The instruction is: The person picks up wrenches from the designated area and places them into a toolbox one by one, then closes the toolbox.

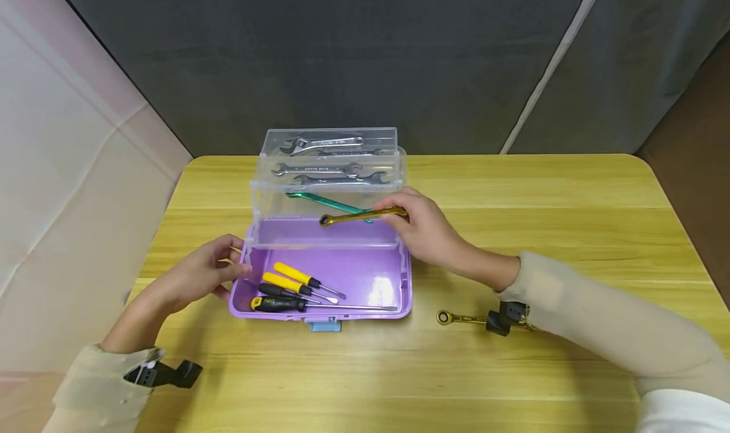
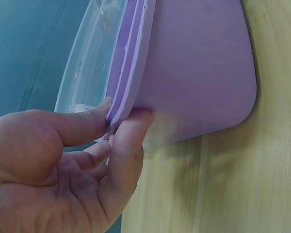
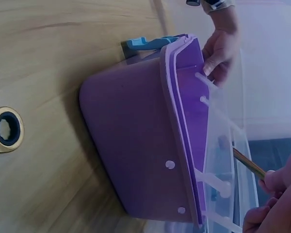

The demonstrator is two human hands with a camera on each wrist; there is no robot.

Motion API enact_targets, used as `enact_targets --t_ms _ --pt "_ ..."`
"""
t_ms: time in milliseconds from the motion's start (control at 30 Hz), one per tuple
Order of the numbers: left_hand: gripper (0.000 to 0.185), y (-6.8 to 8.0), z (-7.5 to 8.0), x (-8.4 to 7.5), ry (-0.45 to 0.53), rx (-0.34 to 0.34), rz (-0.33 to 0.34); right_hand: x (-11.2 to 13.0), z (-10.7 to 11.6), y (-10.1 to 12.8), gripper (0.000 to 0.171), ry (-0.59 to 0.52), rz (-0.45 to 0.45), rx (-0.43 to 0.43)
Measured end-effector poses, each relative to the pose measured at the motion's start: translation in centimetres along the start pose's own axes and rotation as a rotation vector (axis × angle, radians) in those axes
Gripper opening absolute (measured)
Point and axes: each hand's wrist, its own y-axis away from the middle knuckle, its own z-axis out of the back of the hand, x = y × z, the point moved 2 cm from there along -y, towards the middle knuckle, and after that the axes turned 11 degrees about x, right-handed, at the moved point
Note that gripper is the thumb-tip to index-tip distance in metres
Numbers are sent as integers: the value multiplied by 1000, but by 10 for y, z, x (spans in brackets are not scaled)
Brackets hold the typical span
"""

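My left hand [image 1: 205, 271] pinches the left rim of a purple toolbox [image 1: 353, 268], thumb on top and fingers beneath, as the left wrist view shows. Over the toolbox's clear lower tray [image 1: 274, 208], my right hand [image 1: 424, 230] holds a gold ratchet wrench [image 1: 353, 217] by one end, its ring end pointing left. In that tray lies a green wrench [image 1: 325, 201], partly covered by the gold one. Several silver wrenches [image 1: 319, 170] sit in the raised clear trays behind. Screwdrivers with yellow handles [image 1: 293, 272] and black handles [image 1: 279, 303] lie in the purple bottom.
A second gold ratchet wrench [image 1: 464, 319] lies on the wooden table [image 1: 371, 382] to the right of the toolbox, partly under my right forearm. A blue latch [image 1: 325, 326] sticks out at the toolbox's front. A dark partition [image 1: 342, 59] stands behind the table.
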Motion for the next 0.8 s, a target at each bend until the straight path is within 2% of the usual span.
enact_targets --t_ms 333,600,800 --pt "42 0 1 1 -2 -1 -9 14 -12 -16 25 45 60 49" --pt "41 -1 1 2 9 6 -9 13 -16 -23 34 -85 31 110" --pt "41 -1 1 2 10 8 -10 10 -16 -25 30 -68 23 125"
